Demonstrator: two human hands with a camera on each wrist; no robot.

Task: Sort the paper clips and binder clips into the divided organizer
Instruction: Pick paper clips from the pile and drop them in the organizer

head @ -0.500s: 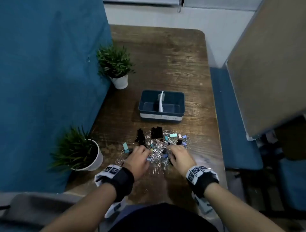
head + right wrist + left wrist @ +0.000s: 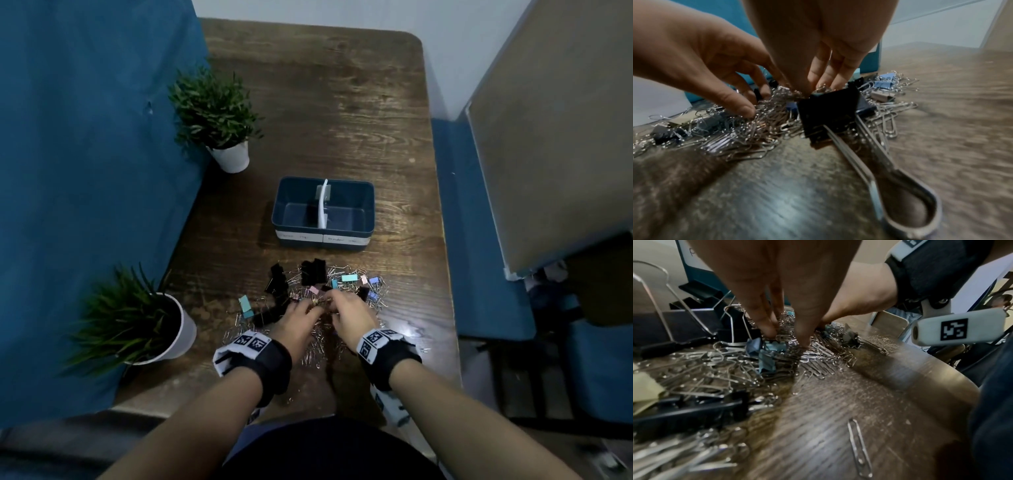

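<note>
Nearest the body, on the near side of both grips, a strip of bare tabletop (image 2: 342, 383) runs to the rounded front edge, with one stray paper clip (image 2: 859, 449) lying alone on it. Just beyond, the left hand (image 2: 297, 322) and right hand (image 2: 352, 317) sit side by side, almost touching, on a mixed pile (image 2: 322, 298) of silver paper clips and binder clips. The left grip has its fingers (image 2: 766, 324) pointing down with the tips drawn together in the wire clips; whether they actually pinch one I cannot tell. The right grip's fingertips (image 2: 819, 78) are bunched together at the top edge of a black binder clip (image 2: 828, 113), among paper clips; that clip's wire handles reach back toward the wrist. Whether it is truly pinched is unclear.

Left of the left grip lie large black binder clips (image 2: 277, 284) and a teal one (image 2: 246, 306). Right of the right grip, pale blue clips (image 2: 373, 281) mark the pile's edge, with open wood between them and the right tabletop edge. Further left, a potted plant (image 2: 137, 318) stands near the left edge, beside a blue wall (image 2: 85, 171).

Beyond the pile, past a narrow band of bare wood, sits the organizer (image 2: 323, 236), a dark blue box with a white divider (image 2: 322, 205) splitting it into left and right compartments; both show bare floor. A second plant (image 2: 219, 120) stands far left of it. Behind the organizer the tabletop is open to its far rounded corner.
</note>
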